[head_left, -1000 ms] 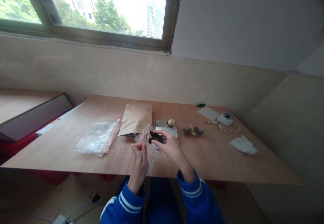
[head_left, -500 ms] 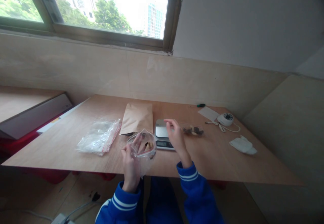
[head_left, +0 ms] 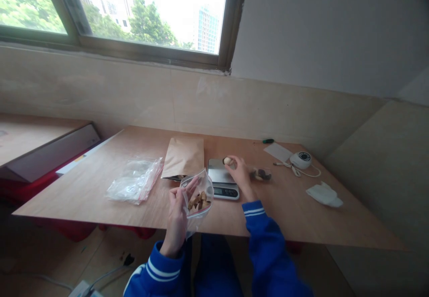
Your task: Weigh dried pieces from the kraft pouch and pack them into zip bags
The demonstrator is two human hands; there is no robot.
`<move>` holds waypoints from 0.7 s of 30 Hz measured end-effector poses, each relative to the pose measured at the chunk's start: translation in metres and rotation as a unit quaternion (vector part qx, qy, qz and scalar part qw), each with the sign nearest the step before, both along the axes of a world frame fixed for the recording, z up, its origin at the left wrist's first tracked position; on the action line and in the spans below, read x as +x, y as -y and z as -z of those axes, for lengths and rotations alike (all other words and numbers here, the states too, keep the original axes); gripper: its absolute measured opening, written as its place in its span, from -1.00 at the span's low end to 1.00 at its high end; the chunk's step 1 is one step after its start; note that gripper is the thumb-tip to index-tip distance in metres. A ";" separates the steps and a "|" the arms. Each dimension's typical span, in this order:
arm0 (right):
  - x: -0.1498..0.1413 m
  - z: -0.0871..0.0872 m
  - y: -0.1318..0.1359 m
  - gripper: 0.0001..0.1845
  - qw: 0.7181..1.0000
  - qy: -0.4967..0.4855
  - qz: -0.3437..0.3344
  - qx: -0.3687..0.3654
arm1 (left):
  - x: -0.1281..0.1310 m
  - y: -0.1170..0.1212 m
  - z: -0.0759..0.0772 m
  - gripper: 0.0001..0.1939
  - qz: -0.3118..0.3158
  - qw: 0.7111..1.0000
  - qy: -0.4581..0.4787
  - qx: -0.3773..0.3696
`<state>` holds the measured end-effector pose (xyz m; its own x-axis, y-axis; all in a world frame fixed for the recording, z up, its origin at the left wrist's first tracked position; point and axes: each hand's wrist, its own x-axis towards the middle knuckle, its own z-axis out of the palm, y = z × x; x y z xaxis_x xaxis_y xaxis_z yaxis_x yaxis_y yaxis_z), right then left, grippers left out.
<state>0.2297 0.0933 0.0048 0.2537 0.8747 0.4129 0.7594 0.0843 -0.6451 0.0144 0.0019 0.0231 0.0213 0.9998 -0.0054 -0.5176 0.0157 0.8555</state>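
My left hand (head_left: 177, 214) grips a clear zip bag (head_left: 196, 223) by its side and keeps its mouth spread. Several brown pieces, apparently dried mushrooms (head_left: 200, 201), lie inside the bag. Above the steel plate of a kitchen scale (head_left: 217, 171), my right hand (head_left: 240, 174) pinches a pale, dark-rimmed dried mushroom (head_left: 228, 160) between thumb and fingers. The scale's display is too small to read. Just right of that hand lies another clear bag (head_left: 261, 174) with dark pieces in it.
A brown paper bag (head_left: 184, 156) lies behind the zip bag. Flat clear bags (head_left: 134, 180) are stacked on the left of the table (head_left: 83, 194). To the right are a white dome camera (head_left: 300, 159) with its cable, a green-handled screwdriver (head_left: 268, 141), white paper (head_left: 278, 152) and a crumpled white packet (head_left: 324, 195).
A pale mushroom now shows in my right hand, which has shifted slightly right over the scale. My left hand has moved a little right with the bag, and more of the pieces inside show.
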 end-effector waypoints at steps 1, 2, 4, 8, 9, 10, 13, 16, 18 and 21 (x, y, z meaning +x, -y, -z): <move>-0.005 -0.009 0.006 -0.64 0.999 -0.037 -0.018 0.022 | 0.001 -0.001 0.001 -0.69 0.000 1.000 0.003 0.001; -0.010 -0.021 0.014 -0.61 0.994 -0.083 -0.046 0.046 | 0.002 -0.001 0.003 -0.70 -0.002 1.000 0.007 0.001; -0.023 -0.047 0.031 -0.58 0.972 -0.170 -0.138 0.080 | 0.003 -0.002 0.004 -0.70 -0.002 1.000 0.015 -0.003; -0.042 -0.090 0.061 -0.59 0.946 -0.158 -0.278 0.045 | 0.004 -0.004 0.004 -0.71 0.003 1.000 0.024 -0.010; -0.043 -0.093 0.064 -0.58 0.942 -0.169 -0.289 0.034 | 0.003 -0.004 0.004 -0.72 0.001 1.000 0.025 -0.010; -0.042 -0.094 0.066 -0.58 0.937 -0.191 -0.289 0.028 | 0.002 -0.004 0.004 -0.72 -0.001 1.000 0.027 -0.010; -0.036 -0.082 0.066 -0.60 0.932 -0.258 -0.252 0.028 | -0.003 -0.005 0.005 -0.72 0.006 0.999 0.036 -0.017; -0.031 -0.066 0.066 -0.65 0.935 -0.270 -0.231 0.020 | -0.007 -0.005 0.004 -0.74 0.014 0.999 0.043 -0.026; -0.033 -0.060 0.070 -0.66 0.933 -0.274 -0.234 0.005 | -0.010 -0.004 0.000 -0.74 0.040 0.997 0.048 -0.038; -0.041 -0.056 0.078 -0.64 0.919 -0.282 -0.274 -0.035 | -0.015 -0.003 -0.007 -0.62 0.151 0.984 0.058 -0.070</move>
